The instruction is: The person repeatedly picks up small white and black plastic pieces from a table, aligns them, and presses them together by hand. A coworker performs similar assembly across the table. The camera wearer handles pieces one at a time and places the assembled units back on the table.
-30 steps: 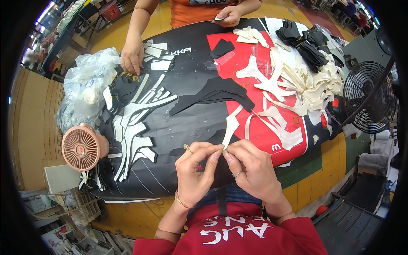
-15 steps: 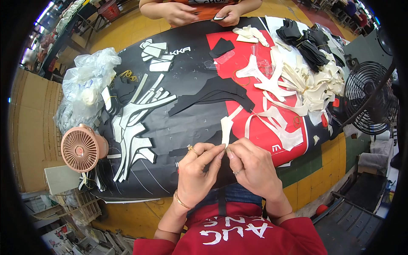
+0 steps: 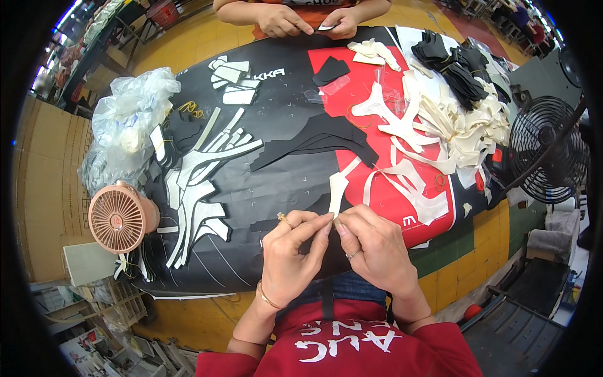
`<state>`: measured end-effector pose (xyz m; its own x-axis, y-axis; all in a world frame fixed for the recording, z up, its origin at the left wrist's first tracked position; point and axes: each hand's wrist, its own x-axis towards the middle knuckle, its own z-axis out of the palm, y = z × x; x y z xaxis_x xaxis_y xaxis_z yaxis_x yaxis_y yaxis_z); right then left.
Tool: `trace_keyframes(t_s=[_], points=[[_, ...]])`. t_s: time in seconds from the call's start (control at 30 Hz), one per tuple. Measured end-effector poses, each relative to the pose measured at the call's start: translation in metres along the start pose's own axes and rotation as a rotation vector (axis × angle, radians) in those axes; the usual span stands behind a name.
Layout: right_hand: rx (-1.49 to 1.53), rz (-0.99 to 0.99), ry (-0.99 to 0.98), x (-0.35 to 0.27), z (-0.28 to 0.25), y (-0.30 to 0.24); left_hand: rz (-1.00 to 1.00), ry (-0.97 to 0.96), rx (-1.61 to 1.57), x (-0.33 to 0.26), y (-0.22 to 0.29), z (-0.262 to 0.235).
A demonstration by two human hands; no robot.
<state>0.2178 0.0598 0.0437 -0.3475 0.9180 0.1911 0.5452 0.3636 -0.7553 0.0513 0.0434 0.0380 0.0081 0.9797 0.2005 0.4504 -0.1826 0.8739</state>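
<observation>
A narrow cream cut piece [image 3: 336, 187] points away from me over the edge of the red sheet, its near end caught between my fingertips. My left hand [image 3: 294, 246] pinches that end with thumb and forefinger. Close beside it, fingertips almost touching, my right hand [image 3: 377, 248] is closed on the same end. What the fingertips cover cannot be seen. Just beyond lie black cut pieces [image 3: 314, 139] in a fanned stack. To the right, thin white cut pieces [image 3: 419, 198] rest on the red sheet [image 3: 370, 217].
White-faced strips [image 3: 200, 210] lie left, near a pink fan [image 3: 118, 220] and plastic bags [image 3: 135, 119]. Cream pieces [image 3: 468, 122] and black bundles [image 3: 452, 69] pile up at right beside a black fan [image 3: 546, 147]. Across the table, a co-worker's hands [image 3: 314, 24] hold a small black-and-white piece.
My hands keep nearly the same pinch on the cream piece. Across the table, the co-worker's hand on the left has come in to the small piece held by the other hand.
</observation>
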Motion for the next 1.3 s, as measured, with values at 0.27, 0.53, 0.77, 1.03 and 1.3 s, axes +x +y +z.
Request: trace_keyframes(t_s=[0.27,0.53,0.77,1.03,1.3], points=[[0.019,-0.001,0.037,0.001,0.001,0.002,-0.038,-0.009,-0.026,0.001,0.003,0.000],[0.164,0.015,0.017,-0.001,0.000,0.007,-0.154,-0.041,-0.187,0.000,-0.006,-0.004],[0.605,0.104,0.026,-0.004,0.002,0.020,-0.298,-0.089,-0.525,-0.008,-0.012,-0.001],[0.748,0.112,0.006,-0.008,0.005,0.011,-0.342,-0.226,-1.065,-0.015,-0.015,0.000],[0.988,0.277,0.340,-0.029,-0.009,0.038,-0.391,-0.125,-1.671,-0.034,-0.050,-0.026]])
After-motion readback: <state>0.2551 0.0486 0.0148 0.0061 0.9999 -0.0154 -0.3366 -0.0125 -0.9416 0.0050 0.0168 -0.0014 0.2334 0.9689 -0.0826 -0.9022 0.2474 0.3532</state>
